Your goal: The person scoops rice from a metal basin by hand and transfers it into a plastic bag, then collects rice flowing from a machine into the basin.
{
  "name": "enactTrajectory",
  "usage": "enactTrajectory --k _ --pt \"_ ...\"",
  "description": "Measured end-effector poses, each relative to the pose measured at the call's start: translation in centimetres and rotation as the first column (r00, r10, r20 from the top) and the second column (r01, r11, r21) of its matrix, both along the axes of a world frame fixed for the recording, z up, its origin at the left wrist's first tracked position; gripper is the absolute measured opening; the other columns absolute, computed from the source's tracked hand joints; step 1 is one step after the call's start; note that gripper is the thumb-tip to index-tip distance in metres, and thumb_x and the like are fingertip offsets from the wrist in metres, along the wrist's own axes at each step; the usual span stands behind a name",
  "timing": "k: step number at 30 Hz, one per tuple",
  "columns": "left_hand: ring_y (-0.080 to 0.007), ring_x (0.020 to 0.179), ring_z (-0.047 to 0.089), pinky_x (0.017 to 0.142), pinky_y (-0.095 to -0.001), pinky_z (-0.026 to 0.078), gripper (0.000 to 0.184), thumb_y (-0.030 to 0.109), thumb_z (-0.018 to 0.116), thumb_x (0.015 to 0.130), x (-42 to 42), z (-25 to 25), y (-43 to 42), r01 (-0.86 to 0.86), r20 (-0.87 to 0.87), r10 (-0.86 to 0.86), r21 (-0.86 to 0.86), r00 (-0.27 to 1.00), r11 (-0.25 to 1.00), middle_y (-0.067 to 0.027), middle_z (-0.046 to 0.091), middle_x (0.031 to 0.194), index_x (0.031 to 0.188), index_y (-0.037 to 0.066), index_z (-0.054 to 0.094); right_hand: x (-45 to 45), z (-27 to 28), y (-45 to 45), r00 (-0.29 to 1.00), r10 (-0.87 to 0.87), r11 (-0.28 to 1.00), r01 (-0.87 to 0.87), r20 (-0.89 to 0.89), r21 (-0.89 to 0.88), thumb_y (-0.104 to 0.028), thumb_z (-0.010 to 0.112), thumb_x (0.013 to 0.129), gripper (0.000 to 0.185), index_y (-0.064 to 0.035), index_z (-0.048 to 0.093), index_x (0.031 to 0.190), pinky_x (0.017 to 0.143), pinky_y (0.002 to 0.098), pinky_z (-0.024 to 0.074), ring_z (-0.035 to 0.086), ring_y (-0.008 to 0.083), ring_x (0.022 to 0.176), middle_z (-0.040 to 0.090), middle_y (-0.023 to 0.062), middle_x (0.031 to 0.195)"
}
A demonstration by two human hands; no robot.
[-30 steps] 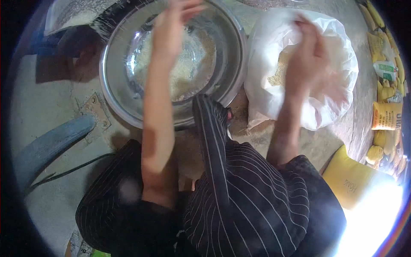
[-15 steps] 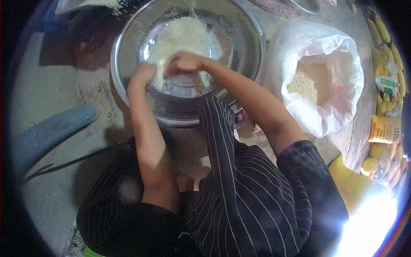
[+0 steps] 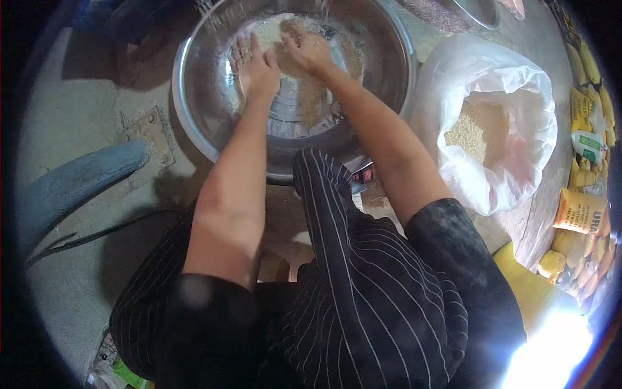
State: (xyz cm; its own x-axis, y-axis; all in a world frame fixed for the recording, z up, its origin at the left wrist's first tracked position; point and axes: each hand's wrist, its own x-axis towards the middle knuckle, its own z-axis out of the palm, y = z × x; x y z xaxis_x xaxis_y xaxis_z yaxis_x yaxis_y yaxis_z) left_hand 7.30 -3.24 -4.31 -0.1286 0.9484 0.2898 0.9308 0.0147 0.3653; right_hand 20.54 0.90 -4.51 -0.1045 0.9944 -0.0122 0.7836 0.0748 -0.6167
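A wide metal basin (image 3: 188, 104) holds pale, powdery or fine-grained material and some brown, coarser material (image 3: 315, 102). I cannot tell exactly what either is. Inside the basin, my left hand (image 3: 260, 72) lies over the pale material with its fingers spread. My right hand (image 3: 311, 52) is just to its right, thumb apart and fingers reaching into the material at the far side. Neither hand appears to grip anything, though the right fingertips are partly covered. Between the wrists, some of the basin's shiny bottom shows.
An open white plastic bag (image 3: 433, 123) with grainy, tan contents stands right of the basin. A thick blue-grey tube-like piece (image 3: 91, 178) extends from the left. Yellow packets (image 3: 583, 211) line the right edge. My striped knee (image 3: 324, 188) is close to the basin's near rim.
Both hands have moved toward the basin's far side, and the left fingers have spread. The pale heap is pushed back and lower, with more brown material showing.
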Motion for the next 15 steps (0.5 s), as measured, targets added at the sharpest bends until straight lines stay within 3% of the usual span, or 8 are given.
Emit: enactTrajectory --k 1,2,4,6,8,9,11,15 --pt "-0.0326 0.125 0.036 0.101 -0.0409 0.03 0.052 0.036 0.037 0.092 0.3 0.2 0.7 0.083 0.226 -0.091 0.042 0.97 0.996 -0.0192 0.037 0.136 0.136 0.009 0.033 -1.6 -0.6 -0.4 0.963 -0.073 0.971 0.127 -0.258 0.201 -0.043 0.046 0.085 0.047 -0.0077 0.056 0.115 0.089 0.0339 0.0419 0.057 0.0299 0.101 0.058 0.0173 0.111" --pt "-0.0326 0.125 0.036 0.101 -0.0409 0.03 0.052 0.036 0.037 0.092 1.1 0.9 0.8 0.092 0.231 -0.099 0.039 0.968 0.995 -0.0192 0.037 0.136 0.136 0.009 0.033 -2.3 0.0 -0.8 0.964 -0.082 0.971 0.135 -0.252 0.198 -0.043 0.046 0.085 0.047 -0.0077 0.056 0.115 0.089 0.0339 0.0419 0.057 0.0299 0.101 0.058 0.0173 0.111" --pt "-0.0283 0.111 0.052 0.091 -0.0353 0.04 0.042 0.038 0.037 0.092 3.0 2.5 0.7 -0.09 0.814 0.193 -0.172 0.548 0.981 -0.0191 0.053 0.12 0.121 0.012 0.055 -3.7 2.3 -2.0 0.698 -0.322 0.947 0.232 -0.64 -0.224 -0.034 0.048 0.083 0.04 -0.0064 0.06 0.109 0.082 0.0318 0.0442 0.061 0.0268 0.092 0.06 0.0169 0.108" --pt "-0.0236 0.096 0.059 0.081 -0.032 0.045 0.043 0.04 0.037 0.093 3.4 1.7 1.3 -0.224 0.8 0.195 -0.078 0.567 0.971 -0.0162 0.061 0.107 0.104 0.01 0.066 -4.6 0.6 -2.1 0.635 -0.393 0.919 0.303 -0.665 -0.253 -0.025 0.048 0.081 0.035 -0.0018 0.062 0.103 0.077 0.0316 0.0444 0.061 0.0238 0.083 0.062 0.0185 0.1" --pt "-0.0214 0.089 0.059 0.08 -0.03 0.045 0.046 0.041 0.035 0.094 3.4 2.2 1.4 -0.174 0.943 0.303 -0.279 0.135 0.945 -0.0102 0.062 0.099 0.102 0.008 0.066 -4.8 -0.3 -2.7 0.591 -0.42 0.876 0.464 -0.688 -0.136 -0.027 0.054 0.077 0.035 0.0045 0.064 0.087 0.064 0.0374 0.0429 0.057 0.0276 0.064 0.064 0.0218 0.082" --pt "-0.0186 0.084 0.056 0.079 -0.0275 0.045 0.048 0.042 0.035 0.094 3.5 1.9 1.2 -0.155 0.983 0.182 -0.181 -0.007 0.971 -0.0054 0.059 0.091 0.098 0.007 0.067 -4.8 0.9 -3.2 0.597 -0.419 0.875 0.466 -0.684 -0.129 -0.027 0.054 0.077 0.035 0.0045 0.064 0.087 0.064 0.0374 0.0429 0.057 0.0276 0.064 0.064 0.0218 0.082" --pt "-0.0192 0.084 0.056 0.079 -0.0284 0.046 0.049 0.043 0.035 0.094 3.7 2.8 0.5 -0.149 0.972 0.175 -0.198 -0.155 0.969 -0.0061 0.059 0.091 0.096 0.006 0.067 -5.2 3.9 -4.0 -0.042 -0.525 0.763 0.419 -0.85 -0.492 -0.022 0.054 0.078 0.031 0.0078 0.063 0.078 0.06 0.0353 0.0428 0.055 0.0217 0.06 0.063 0.0156 0.072" --pt "-0.0207 0.084 0.06 0.076 -0.0312 0.05 0.049 0.042 0.037 0.093 4.2 9.3 -1.4 -0.126 0.927 0.13 -0.184 -0.351 0.975 -0.0113 0.061 0.095 0.095 0.001 0.064 -4.2 9.9 -5.7 -0.166 -0.466 0.806 0.326 -0.869 -0.495 -0.02 0.052 0.08 0.029 0.0065 0.062 0.074 0.06 0.0333 0.0432 0.054 0.0175 0.061 0.06 0.0092 0.071"
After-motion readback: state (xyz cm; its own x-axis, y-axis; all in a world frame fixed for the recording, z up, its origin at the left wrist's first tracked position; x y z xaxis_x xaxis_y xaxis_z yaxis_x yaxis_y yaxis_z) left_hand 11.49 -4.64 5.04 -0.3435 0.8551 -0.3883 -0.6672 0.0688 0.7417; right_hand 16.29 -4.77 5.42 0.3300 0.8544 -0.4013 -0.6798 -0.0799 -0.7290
